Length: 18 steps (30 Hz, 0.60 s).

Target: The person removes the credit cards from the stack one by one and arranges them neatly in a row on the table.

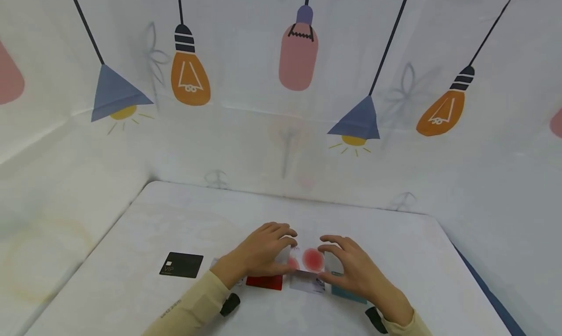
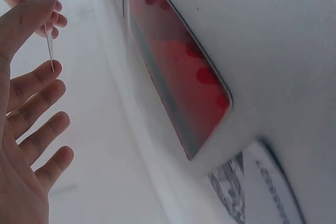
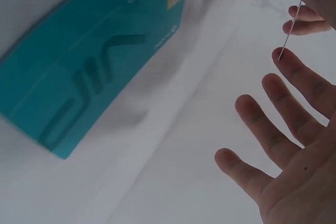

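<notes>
A white card with red round spots (image 1: pixel 313 260) is held upright between both hands over the table. My left hand (image 1: pixel 263 250) pinches its left end between thumb and index finger, the other fingers spread. On the opposite end, my right hand (image 1: pixel 357 267) grips the card by thumb and index fingertip. Seen edge-on in the left wrist view, the card (image 2: pixel 50 35) is a thin line. Just below the hands lie a red card (image 1: pixel 264 282), a pale grey card (image 1: pixel 307 283) and a teal card (image 1: pixel 349 294), the last partly covered by the right hand.
A black VIP card (image 1: pixel 181 265) lies at the left of the white table (image 1: pixel 197 219). Under the left forearm, a patterned card (image 2: pixel 257 182) is mostly hidden in the head view. Behind the table hangs a white sheet (image 1: pixel 246 141) printed with lamps.
</notes>
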{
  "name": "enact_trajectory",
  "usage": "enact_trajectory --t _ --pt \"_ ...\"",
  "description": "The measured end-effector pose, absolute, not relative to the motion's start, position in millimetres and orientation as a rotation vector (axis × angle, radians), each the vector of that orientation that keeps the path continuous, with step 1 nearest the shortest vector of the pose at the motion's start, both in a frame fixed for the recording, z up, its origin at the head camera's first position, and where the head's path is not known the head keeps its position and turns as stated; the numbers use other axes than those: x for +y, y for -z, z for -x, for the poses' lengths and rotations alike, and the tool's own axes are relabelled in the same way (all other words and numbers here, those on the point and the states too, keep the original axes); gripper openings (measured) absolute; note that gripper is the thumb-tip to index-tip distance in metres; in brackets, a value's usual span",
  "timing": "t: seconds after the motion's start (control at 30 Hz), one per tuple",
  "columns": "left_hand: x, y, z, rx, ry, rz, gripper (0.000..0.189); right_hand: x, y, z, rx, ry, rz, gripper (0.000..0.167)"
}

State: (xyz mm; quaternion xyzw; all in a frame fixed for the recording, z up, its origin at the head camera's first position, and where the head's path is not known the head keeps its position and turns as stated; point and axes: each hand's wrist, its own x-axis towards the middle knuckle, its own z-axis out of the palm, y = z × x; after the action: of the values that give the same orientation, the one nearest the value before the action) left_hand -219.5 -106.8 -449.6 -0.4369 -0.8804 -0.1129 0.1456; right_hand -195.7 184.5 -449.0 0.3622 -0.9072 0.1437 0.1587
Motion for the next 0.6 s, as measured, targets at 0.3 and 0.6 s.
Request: enact_trajectory --t 0.3,0.6 --pt "-75 457 216 -2.442 0.268 1.340 0.050 215 457 174 -2.686 -0.386 -0.940 0.056" --pt "-51 463 211 -2.504 0.250 1.360 0.052 234 464 159 -2.713 -0.334 -0.873 0.056"
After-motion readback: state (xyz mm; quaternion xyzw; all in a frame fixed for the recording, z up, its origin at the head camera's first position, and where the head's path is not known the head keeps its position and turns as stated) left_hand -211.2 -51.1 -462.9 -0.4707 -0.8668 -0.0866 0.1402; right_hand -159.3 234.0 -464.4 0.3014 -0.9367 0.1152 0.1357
